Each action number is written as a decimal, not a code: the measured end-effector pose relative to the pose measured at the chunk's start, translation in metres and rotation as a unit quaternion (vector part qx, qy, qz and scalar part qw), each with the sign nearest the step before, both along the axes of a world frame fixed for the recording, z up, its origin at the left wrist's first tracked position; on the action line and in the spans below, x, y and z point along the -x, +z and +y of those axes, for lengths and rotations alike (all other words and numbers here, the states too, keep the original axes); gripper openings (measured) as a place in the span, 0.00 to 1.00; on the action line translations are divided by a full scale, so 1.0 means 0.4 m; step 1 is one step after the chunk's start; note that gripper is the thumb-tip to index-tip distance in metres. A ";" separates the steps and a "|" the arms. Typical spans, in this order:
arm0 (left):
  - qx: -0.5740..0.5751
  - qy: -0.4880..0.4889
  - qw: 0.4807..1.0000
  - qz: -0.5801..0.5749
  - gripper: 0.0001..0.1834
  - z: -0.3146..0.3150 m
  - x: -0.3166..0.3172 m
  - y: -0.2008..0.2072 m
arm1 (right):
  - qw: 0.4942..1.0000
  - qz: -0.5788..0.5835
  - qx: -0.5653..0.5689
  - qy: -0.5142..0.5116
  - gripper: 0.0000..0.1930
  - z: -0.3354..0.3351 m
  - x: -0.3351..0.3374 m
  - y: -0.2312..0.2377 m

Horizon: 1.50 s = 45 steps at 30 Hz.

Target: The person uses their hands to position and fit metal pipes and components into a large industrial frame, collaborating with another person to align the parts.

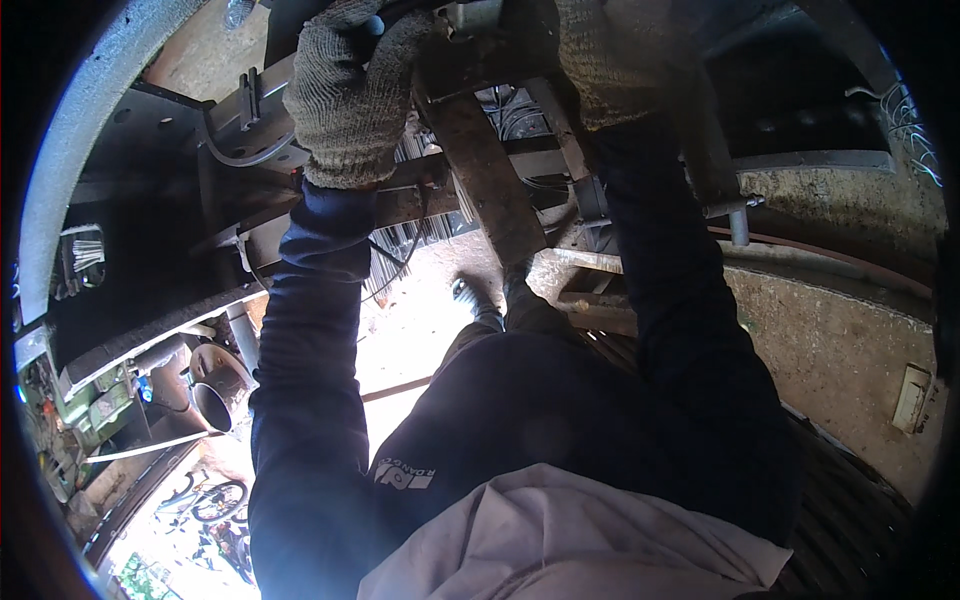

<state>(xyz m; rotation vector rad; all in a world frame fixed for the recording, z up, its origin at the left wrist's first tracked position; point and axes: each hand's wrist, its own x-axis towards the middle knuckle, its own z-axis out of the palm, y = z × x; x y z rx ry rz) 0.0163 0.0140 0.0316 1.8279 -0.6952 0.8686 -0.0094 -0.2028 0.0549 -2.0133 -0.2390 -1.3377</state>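
Observation:
My left hand, in a knitted grey-brown work glove, is raised at the top of the view. Its fingers curl round something mostly hidden, and a small pale round end shows between thumb and fingers. To the right is my right hand, gloved alike; its fingers run past the upper edge and into shadow, so its grip does not show. Between the two hands lies a dark metal machine part. From it a flat, worn metal bar slopes down towards my feet.
A dark metal frame with a curved cable stands at left. Several thin rods lie beneath. A pipe is at lower left, with a bicycle beyond. A stained wall is at right.

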 end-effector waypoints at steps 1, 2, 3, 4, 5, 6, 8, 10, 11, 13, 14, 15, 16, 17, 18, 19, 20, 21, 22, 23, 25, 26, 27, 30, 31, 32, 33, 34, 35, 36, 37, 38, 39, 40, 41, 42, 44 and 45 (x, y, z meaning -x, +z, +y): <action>-0.005 0.003 1.000 0.008 0.15 -0.003 0.007 0.009 | 1.000 -0.015 0.001 -0.002 0.16 -0.005 -0.005 -0.007; -0.011 0.008 1.000 0.017 0.15 -0.003 0.010 0.014 | 1.000 -0.016 0.004 -0.005 0.16 -0.006 -0.007 -0.009; -0.019 0.013 1.000 0.004 0.15 -0.003 0.009 0.016 | 1.000 -0.016 0.008 -0.009 0.16 -0.008 -0.008 -0.011; -0.026 0.018 0.999 -0.008 0.15 -0.004 0.007 0.016 | 1.000 -0.017 0.011 -0.013 0.15 -0.010 -0.008 -0.012; -0.035 0.025 0.999 -0.021 0.15 -0.003 0.007 0.016 | 1.000 -0.013 0.019 -0.019 0.15 -0.010 -0.009 -0.012; -0.035 0.032 0.999 -0.023 0.15 -0.002 0.006 0.014 | 0.999 -0.010 0.028 -0.025 0.15 -0.012 -0.008 -0.012; -0.035 0.046 0.998 -0.029 0.15 -0.002 0.004 0.009 | 0.999 0.005 0.024 -0.029 0.15 -0.005 -0.003 -0.007; -0.040 0.041 0.998 -0.031 0.15 0.005 0.003 0.008 | 0.999 0.027 -0.001 -0.024 0.14 0.013 0.015 0.007; -0.041 0.036 0.998 -0.033 0.15 0.003 0.001 0.008 | 0.999 0.033 0.002 -0.010 0.14 0.009 0.017 0.013; -0.051 0.042 0.997 -0.038 0.15 -0.002 0.001 0.009 | 0.999 0.047 0.010 0.017 0.14 -0.003 0.021 0.020; -0.058 0.047 0.996 -0.041 0.15 -0.001 0.003 0.013 | 0.999 0.035 0.003 0.013 0.15 -0.001 0.019 0.017; -0.050 0.040 0.998 -0.015 0.16 0.007 0.000 0.005 | 1.000 0.023 -0.003 0.009 0.15 0.001 0.014 0.010; -0.042 0.032 0.999 0.011 0.17 0.019 -0.006 -0.012 | 1.000 0.011 -0.009 0.004 0.16 0.001 0.009 0.002; -0.032 0.023 0.999 0.038 0.18 0.023 -0.009 -0.019 | 1.000 -0.004 -0.010 0.003 0.16 -0.003 0.001 -0.008; -0.027 0.010 0.999 0.042 0.18 0.023 -0.013 -0.022 | 1.000 -0.020 -0.010 0.001 0.17 -0.006 -0.007 -0.016; -0.022 -0.003 0.999 0.047 0.18 0.022 -0.015 -0.021 | 0.999 -0.035 -0.010 0.000 0.18 -0.010 -0.012 -0.021; -0.017 -0.014 0.998 0.052 0.19 0.023 -0.015 -0.019 | 1.000 -0.012 -0.010 0.006 0.18 -0.004 -0.005 -0.012; -0.013 -0.009 0.999 0.037 0.17 0.020 -0.011 -0.015 | 1.000 0.012 -0.010 0.011 0.18 0.001 0.006 0.003; -0.009 -0.004 1.000 0.022 0.16 0.014 -0.003 -0.007 | 0.999 0.036 -0.009 0.017 0.19 0.006 0.013 0.014; -0.003 -0.001 1.000 0.006 0.15 0.007 0.002 0.000 | 0.999 0.039 -0.001 0.013 0.19 0.005 0.018 0.020; -0.019 0.018 0.999 -0.020 0.15 0.003 0.002 0.004 | 0.999 0.046 0.015 0.004 0.18 0.003 0.023 0.025; -0.028 0.029 0.999 -0.033 0.16 0.003 0.003 0.006 | 0.999 0.040 0.014 0.003 0.18 0.001 0.019 0.022; -0.019 0.022 0.999 -0.025 0.16 0.002 0.002 0.006 | 0.999 0.034 0.013 0.001 0.18 -0.003 0.012 0.014; -0.006 0.015 1.000 -0.012 0.15 0.001 0.001 0.002 | 0.999 0.019 0.032 -0.017 0.18 -0.004 0.008 0.009; -0.011 0.021 1.000 -0.015 0.15 0.002 0.003 0.004 | 0.999 0.015 0.042 -0.026 0.17 -0.004 0.008 0.009; -0.016 0.026 0.999 -0.018 0.15 0.001 0.004 0.005 | 0.999 0.009 0.035 -0.015 0.17 -0.005 0.006 0.008; -0.018 0.029 0.999 -0.020 0.15 0.001 0.004 0.006 | 1.000 0.003 0.028 -0.004 0.17 -0.005 0.001 0.004; -0.020 0.032 0.999 -0.022 0.15 0.001 0.002 0.007 | 1.000 -0.003 0.021 0.007 0.17 -0.006 -0.003 0.000; -0.022 0.035 0.999 -0.024 0.15 0.001 0.002 0.007 | 1.000 -0.011 0.017 0.007 0.16 -0.007 -0.007 -0.005; -0.024 0.035 0.999 -0.010 0.15 0.000 0.006 0.012 | 1.000 -0.020 0.012 0.006 0.16 -0.009 -0.011 -0.011; -0.026 0.034 0.999 0.004 0.15 -0.001 0.016 0.019 | 1.000 -0.029 0.008 0.005 0.16 -0.010 -0.012 -0.014; -0.028 0.035 0.999 0.018 0.15 0.000 0.020 0.022 | 1.000 -0.007 0.003 0.011 0.16 -0.004 -0.006 -0.006; -0.032 0.041 0.999 0.007 0.15 0.001 0.019 0.020 | 1.000 0.015 -0.002 0.017 0.16 0.004 0.006 0.008; -0.037 0.046 0.998 -0.005 0.15 0.002 0.016 0.017 | 0.999 0.037 -0.007 0.024 0.16 0.008 0.012 0.015; -0.040 0.051 0.998 -0.018 0.15 0.001 0.013 0.016 | 0.999 0.034 0.007 0.014 0.16 0.005 0.013 0.015; -0.029 0.034 0.999 -0.015 0.15 0.001 0.009 0.015 | 0.999 0.032 0.021 0.004 0.16 -0.001 0.015 0.014; -0.006 -0.002 1.000 -0.008 0.15 0.003 0.003 0.012 | 0.999 0.019 0.026 -0.009 0.16 -0.006 0.012 0.006; -0.014 0.005 1.000 -0.007 0.15 0.001 0.005 0.014 | 1.000 0.009 0.018 -0.013 0.16 -0.007 0.007 -0.001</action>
